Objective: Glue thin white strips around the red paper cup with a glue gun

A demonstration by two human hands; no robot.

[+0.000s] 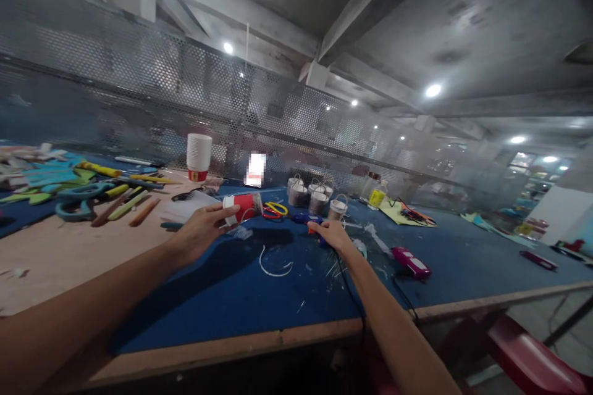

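My left hand (207,229) is closed around a red and white paper cup (248,207), held tipped on its side above the blue table cover. My right hand (334,234) grips a blue glue gun (308,218) with an orange trigger; a black cord hangs down below that hand. Just beyond it stand several small grey buckets (318,201) with thin handles. Between the cup and the glue gun lie scissors (276,210) with red and yellow handles. A curved white strip (275,273) rests on the cover in front of me.
A stack of paper cups (199,154) stands at the back left. Blue-handled scissors (78,203) and several tools lie left. Glass jars (377,194) stand before the perforated metal screen (222,105). A magenta tool (411,263) lies right, beyond it the table edge and a red stool (532,352).
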